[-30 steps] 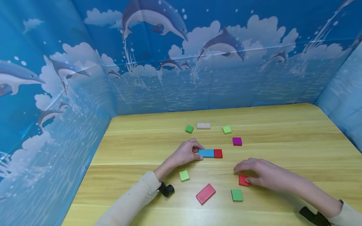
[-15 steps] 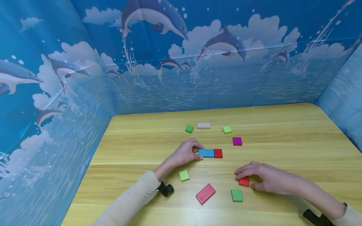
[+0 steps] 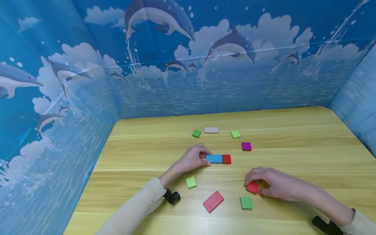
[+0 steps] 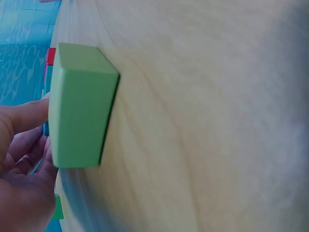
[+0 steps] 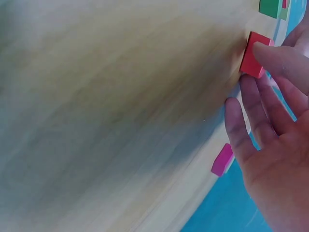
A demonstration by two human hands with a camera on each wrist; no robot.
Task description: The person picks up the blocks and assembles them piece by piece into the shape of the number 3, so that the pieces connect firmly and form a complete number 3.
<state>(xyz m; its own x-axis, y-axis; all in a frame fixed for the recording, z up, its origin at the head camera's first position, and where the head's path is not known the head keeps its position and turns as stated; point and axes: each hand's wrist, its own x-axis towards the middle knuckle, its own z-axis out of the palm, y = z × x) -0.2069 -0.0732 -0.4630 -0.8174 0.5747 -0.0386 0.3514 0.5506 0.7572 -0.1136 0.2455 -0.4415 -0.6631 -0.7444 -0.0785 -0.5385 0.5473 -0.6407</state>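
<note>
In the head view my left hand (image 3: 192,159) pinches the left end of a flat blue block (image 3: 214,159) between thumb and fingers. A small red square block (image 3: 226,159) lies against that block's right end. Farther right and nearer to me, my right hand (image 3: 276,183) holds another red square block (image 3: 252,187), thumb on one side and fingertips on the other. The right wrist view shows the thumb pressed to this red block (image 5: 255,55), which sits at or very near the tabletop. In the left wrist view a light green block (image 4: 84,106) partly hides my left fingers.
On the wooden table (image 3: 147,140), a green block (image 3: 196,133), a pale block (image 3: 211,130), a lime block (image 3: 235,134) and a purple block (image 3: 246,146) lie at the back. Nearer are another lime block (image 3: 191,182), a pinkish-red block (image 3: 213,201) and a green block (image 3: 245,203).
My right hand has shifted its fingers around the red block and now grips it. The block has turned and slid slightly left. My left hand stays on the blue block.
</note>
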